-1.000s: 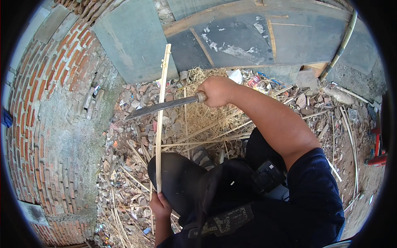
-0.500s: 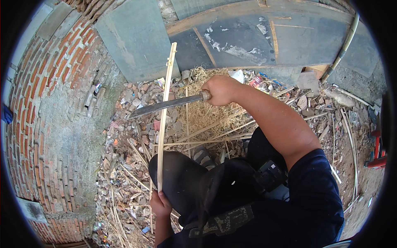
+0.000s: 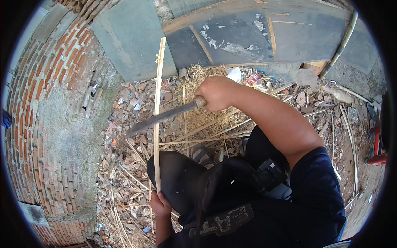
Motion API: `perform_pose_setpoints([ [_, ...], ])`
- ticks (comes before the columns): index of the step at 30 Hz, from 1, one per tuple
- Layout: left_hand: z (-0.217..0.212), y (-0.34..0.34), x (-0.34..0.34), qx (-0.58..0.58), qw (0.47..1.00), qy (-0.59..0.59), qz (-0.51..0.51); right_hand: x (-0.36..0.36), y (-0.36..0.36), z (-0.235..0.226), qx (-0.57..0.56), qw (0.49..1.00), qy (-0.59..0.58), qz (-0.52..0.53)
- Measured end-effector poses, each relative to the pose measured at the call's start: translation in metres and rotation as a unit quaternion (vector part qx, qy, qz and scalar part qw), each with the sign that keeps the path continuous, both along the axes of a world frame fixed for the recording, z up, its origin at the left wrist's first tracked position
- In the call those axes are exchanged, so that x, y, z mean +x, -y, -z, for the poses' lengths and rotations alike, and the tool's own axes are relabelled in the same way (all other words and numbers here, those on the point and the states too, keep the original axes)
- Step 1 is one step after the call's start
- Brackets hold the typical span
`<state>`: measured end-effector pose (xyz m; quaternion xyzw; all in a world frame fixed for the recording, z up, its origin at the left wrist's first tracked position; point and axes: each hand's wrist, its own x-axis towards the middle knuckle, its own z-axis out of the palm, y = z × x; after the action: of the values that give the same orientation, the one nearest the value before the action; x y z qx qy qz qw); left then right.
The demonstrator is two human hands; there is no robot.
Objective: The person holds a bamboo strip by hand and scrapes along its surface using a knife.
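Observation:
My left hand (image 3: 160, 203) is closed round the lower end of a pale split bamboo strip (image 3: 158, 95), beside my left knee. The strip stands out away from me, with small knots near its far end. In my right hand (image 3: 216, 93) is the wooden handle of a machete (image 3: 165, 117). Its long dark blade points left and crosses the strip around the middle, and the tip is slightly blurred. From this view I cannot tell how deep the edge sits against the bamboo.
A heap of straw-like shavings (image 3: 206, 124) lies on the rubble beyond my knees. Several loose bamboo strips (image 3: 219, 139) cross the ground. A brick wall (image 3: 45, 120) rises at left, grey panels (image 3: 231, 39) at the back. A red object (image 3: 377, 159) stands at far right.
The machete has slid down along the strip toward me, its handle shifting a little left and nearer. The strip's far end has tilted slightly left. My left hand keeps its hold.

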<state>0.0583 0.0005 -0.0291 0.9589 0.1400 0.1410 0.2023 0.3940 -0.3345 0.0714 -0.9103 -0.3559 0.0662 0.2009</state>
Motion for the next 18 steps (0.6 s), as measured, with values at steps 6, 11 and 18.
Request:
perform_pose_setpoints([
  [6,0.000,0.002,0.006,-0.020,1.000,0.008,-0.001,0.038,0.013,0.027,0.034,0.991,-0.053,0.118],
  [11,0.001,-0.002,0.002,-0.020,1.000,0.004,-0.004,0.039,0.021,0.025,0.038,0.988,-0.091,0.121],
  [18,-0.023,0.003,-0.007,-0.005,0.999,-0.040,-0.006,0.021,0.027,0.011,0.045,0.995,-0.016,0.083],
])
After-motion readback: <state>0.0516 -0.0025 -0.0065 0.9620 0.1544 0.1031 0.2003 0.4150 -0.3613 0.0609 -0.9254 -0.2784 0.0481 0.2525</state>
